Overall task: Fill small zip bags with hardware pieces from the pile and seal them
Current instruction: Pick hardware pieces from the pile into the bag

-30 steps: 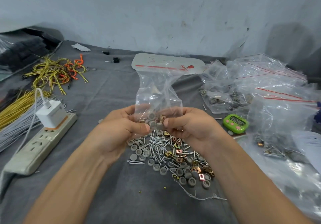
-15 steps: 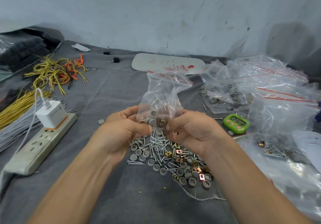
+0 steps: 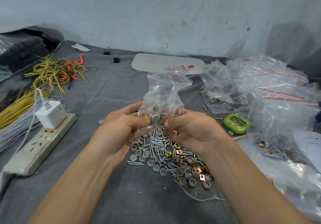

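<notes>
- Fingers [image 3: 139,120] of the left hand [image 3: 119,130] and right hand [image 3: 191,131] pinch the small zip bag [image 3: 165,91] at its loaded bottom.
- It is held at 12 o'clock of the hardware pile [image 3: 170,156].
- Film looks thin, slippery and bottom-heavy; to seal, grasp the red zip strip [image 3: 174,80] at its 12 o'clock end.

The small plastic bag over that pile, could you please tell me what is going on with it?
A person's left hand and right hand pinch the lower end of a small zip bag just above the pile of screws, grey caps and brass clips. Some caps and clips sit inside it. Its red-striped top is crumpled and looks unsealed. More filled bags lie to the right, beside a green timer.
</notes>
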Motion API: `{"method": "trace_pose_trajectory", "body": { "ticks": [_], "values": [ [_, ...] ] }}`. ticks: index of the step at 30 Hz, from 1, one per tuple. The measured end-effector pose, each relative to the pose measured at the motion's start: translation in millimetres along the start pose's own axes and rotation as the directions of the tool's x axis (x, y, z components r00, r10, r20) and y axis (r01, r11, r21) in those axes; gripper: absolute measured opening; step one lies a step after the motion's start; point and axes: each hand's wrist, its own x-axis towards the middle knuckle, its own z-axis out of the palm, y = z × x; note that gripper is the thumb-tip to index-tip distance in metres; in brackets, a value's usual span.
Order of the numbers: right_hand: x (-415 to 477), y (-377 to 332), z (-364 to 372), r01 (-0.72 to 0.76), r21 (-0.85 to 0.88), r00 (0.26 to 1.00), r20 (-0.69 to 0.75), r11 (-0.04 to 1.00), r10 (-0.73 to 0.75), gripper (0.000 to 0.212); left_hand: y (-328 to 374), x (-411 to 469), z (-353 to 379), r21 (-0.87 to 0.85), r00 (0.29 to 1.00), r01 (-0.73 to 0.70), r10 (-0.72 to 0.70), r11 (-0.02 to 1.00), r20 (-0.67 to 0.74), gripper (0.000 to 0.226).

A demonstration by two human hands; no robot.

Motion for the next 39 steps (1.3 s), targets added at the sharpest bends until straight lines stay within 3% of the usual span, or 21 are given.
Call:
{"method": "trace_pose_trajectory", "body": {
  "ticks": [5, 8, 13, 18, 23, 36, 39],
  "values": [
    [-2.4, 0.4, -0.8, -0.021, -0.054, 0.994, 0.106, 0.998, 0.026, 0.042, 0.7, -4.6, 2.4, 0.002, 0.997, -0.074, 0.074, 0.997, -0.038, 0.066],
    [-4.3, 1.8, -0.3, 0.030, -0.130, 0.987, 0.163, 0.991, -0.008, 0.041, 2.5, -5.9, 3.4, 0.016, 0.995, -0.084, 0.085, 0.996, -0.045, 0.062],
    [0.0, 3.1, 0.7, 0.046, -0.106, 0.999, -0.005, 0.993, -0.047, 0.031, 2.5, -1.8, -0.7, 0.010, 1.000, 0.001, -0.001, 1.000, -0.016, 0.047],
    [0.3, 0.5, 0.3, 0.042, -0.091, 0.998, -0.040, 0.995, -0.046, 0.027, 2.7, 1.3, -0.2, -0.041, 0.998, 0.055, -0.054, 0.998, 0.026, 0.032],
    [0.0, -1.1, -2.9, 0.027, -0.096, 0.998, -0.048, 0.995, -0.031, 0.028, 4.1, -0.1, -1.7, -0.095, 0.995, 0.054, -0.046, 0.994, 0.085, 0.035],
    [-0.4, -4.6, -9.2, -0.003, -0.059, 1.000, -0.022, 0.998, 0.002, 0.027, 4.8, 0.0, -6.0, 0.019, 0.997, 0.005, -0.006, 1.000, 0.078, 0.036],
    [-0.1, -4.8, -10.7, 0.023, -0.122, 0.999, -0.033, 0.992, -0.027, 0.022, 2.8, -1.3, -6.9, 0.074, 0.996, -0.034, 0.028, 0.997, 0.079, 0.058]
  ]
}}
